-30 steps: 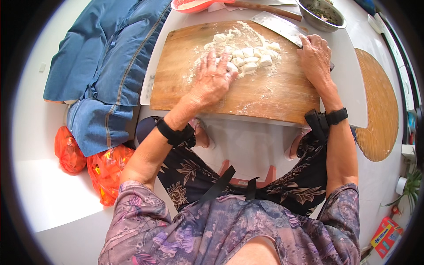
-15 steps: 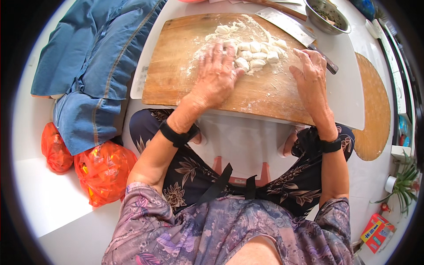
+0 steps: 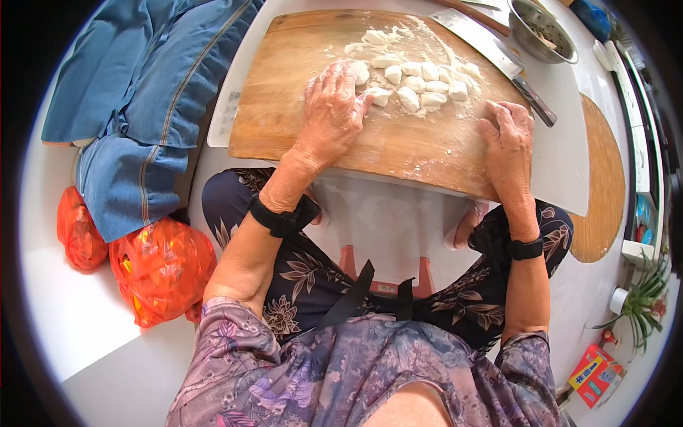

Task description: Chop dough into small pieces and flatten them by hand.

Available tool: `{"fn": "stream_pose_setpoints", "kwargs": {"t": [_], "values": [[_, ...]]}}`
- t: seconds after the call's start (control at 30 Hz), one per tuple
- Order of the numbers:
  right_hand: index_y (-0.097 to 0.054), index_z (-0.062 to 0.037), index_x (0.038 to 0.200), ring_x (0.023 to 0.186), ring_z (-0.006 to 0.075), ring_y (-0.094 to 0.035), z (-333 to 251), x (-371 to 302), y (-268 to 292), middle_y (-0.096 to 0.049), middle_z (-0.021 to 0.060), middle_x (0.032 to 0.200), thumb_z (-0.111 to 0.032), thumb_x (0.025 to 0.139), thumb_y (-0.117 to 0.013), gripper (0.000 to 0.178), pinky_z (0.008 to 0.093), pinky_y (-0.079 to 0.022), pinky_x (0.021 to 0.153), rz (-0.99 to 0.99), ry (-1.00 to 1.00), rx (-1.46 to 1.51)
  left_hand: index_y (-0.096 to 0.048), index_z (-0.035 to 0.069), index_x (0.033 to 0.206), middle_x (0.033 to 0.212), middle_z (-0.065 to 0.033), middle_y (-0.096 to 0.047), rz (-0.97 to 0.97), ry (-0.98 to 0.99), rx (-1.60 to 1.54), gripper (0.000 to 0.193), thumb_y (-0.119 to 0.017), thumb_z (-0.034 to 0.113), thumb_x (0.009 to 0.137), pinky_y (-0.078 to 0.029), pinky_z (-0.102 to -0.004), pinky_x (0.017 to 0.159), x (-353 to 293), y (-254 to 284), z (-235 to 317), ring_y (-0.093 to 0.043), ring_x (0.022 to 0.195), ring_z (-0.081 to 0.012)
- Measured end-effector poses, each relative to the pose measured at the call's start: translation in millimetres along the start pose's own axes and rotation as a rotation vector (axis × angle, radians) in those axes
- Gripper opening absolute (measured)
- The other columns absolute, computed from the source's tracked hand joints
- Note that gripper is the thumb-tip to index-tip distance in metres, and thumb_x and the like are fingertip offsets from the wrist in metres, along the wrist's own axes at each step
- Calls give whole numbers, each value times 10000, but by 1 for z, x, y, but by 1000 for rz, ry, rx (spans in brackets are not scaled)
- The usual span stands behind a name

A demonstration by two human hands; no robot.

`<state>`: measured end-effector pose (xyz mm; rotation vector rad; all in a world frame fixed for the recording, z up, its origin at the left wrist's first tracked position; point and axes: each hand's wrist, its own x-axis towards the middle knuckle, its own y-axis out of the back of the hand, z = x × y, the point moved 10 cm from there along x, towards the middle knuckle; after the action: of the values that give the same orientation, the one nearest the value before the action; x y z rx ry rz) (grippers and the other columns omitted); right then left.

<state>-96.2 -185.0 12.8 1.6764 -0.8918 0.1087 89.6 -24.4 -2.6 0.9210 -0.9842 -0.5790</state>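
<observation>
My left hand (image 3: 332,110) lies palm down on the floury wooden board (image 3: 277,107), fingers stretched out. A rounded dough piece (image 3: 360,72) is against its fingertips, and another small piece (image 3: 380,96) sits by the thumb. What may be under the palm is hidden. To the right of these, several cut dough pieces (image 3: 431,87) are clustered in loose flour. A few more lumps (image 3: 375,37) lie farther back. My right hand (image 3: 509,142) rests at the board's right edge, fingers loosely bent, thumb apart, no dough in it.
A cleaver (image 3: 491,50) lies across the board's back right corner, handle toward me. Beyond it are a wooden stick (image 3: 477,14) and a metal bowl (image 3: 544,32) with dark filling. Blue denim fabric (image 3: 160,107) and red bags (image 3: 163,270) are at the left.
My left hand has slid left, away from the clustered dough, uncovering pieces beside its fingertips and thumb. My right hand's fingers have curled more at the board's edge. The view has shifted slightly.
</observation>
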Motion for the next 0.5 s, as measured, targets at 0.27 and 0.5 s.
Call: {"fn": "stream_pose_setpoints", "kwargs": {"t": [0.27,0.5], "values": [[-663,-13,1070,1082,324,-505,11,10,-8,-583,140,1121,-119,842,-609,257,410,-396,966,-5,-9,-20,-577,-56,1195,1184,-228,-599,99,25,-171,372,-639,121,874,-413,-415,980,3,17,-1,-521,1124,-388],[-669,-32,1053,1070,315,-508,13,16,-6,-588,112,1107,-122,836,-622,239,406,-395,964,-2,-24,23,-596,-6,1205,1106,-188,-631,51,-174,-199,373,-588,-2,832,-425,-411,938,17,7,6,-536,1051,-372]]}}
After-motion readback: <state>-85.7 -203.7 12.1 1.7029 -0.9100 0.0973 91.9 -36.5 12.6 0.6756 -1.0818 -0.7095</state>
